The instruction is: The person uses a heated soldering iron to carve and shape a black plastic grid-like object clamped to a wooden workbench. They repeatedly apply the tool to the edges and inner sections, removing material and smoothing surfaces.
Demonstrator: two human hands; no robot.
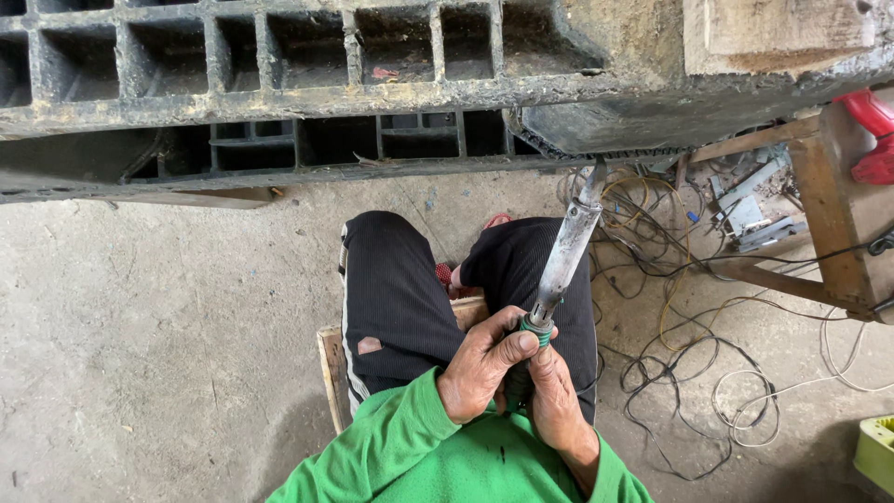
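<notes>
Workshop with a concrete floor [168, 326]; seated person. Left hand [480, 368] and right hand [551, 396] both close their fingers round the green handle of a soldering iron [562, 265], whose tip meets the lower edge of a cracked black plastic crate [279, 74]. A steady two-handed grip likely keeps the tip on the seam. Loose wires [689, 354] lie right.

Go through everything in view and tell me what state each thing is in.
soldering iron: held upright, tip against the crate edge
left hand: gripping the handle
right hand: gripping the handle
black plastic crate: dirty, lying on its side
wires: tangled loose on the floor
</notes>
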